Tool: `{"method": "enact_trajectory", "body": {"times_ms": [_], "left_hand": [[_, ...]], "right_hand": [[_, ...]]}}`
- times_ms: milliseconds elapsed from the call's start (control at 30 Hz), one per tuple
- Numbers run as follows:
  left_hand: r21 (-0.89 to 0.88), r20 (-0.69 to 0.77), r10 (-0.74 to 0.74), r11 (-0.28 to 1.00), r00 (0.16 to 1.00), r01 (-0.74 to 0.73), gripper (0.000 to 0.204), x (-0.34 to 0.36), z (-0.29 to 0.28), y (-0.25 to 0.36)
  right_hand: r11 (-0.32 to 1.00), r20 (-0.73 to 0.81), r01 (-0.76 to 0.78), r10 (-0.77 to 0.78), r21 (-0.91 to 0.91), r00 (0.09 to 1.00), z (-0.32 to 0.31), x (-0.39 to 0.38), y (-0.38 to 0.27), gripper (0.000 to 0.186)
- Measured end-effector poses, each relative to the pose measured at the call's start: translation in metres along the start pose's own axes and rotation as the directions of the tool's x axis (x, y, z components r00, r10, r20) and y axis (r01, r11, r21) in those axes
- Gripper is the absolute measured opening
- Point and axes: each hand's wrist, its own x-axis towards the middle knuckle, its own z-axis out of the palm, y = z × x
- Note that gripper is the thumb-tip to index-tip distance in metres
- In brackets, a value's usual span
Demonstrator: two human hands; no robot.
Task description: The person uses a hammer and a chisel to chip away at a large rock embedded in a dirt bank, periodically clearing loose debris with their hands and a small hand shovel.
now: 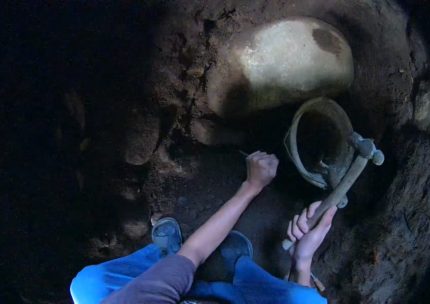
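Note:
My left hand (262,168) is closed in a fist over the dark soil, and the tip of a thin stick-like tool (243,152) pokes out of it. My right hand (310,233) is wrapped round a long, greyish bone (349,180), slanting up to the right with a knobbed end. Behind that bone, a round bucket-like vessel (300,159) lies tilted with its wide mouth facing me. Several pieces show at its lower rim, too dim to name. A pale knob (288,244) shows below my right fingers; I cannot tell what it belongs to.
A big smooth pale boulder (296,55) sits beyond the vessel. Rough earth wall (402,238) curves round on the right, and lumpy soil with stones (141,137) lies left. A small wooden-handled tool (318,282) is beside my right knee. My sandalled feet (167,234) are close in front.

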Motion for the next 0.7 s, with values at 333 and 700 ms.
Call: {"method": "enact_trajectory", "body": {"times_ms": [333, 700], "left_hand": [[-0.069, 0.051, 0.069, 0.995, 0.996, -0.065, 0.024, -0.058, -0.06, -0.027], [-0.406, -0.044, 0.004, 0.914, 0.999, -0.021, 0.026, -0.043, -0.129, 0.015]], "right_hand": [[0.997, 0.158, -0.005, 0.017, -0.077, 0.987, 0.001, -0.025, 0.006, 0.056], [1.0, 0.114, -0.019, 0.017, 0.023, 0.993, 0.005, -0.037, 0.004, 0.054]]}}
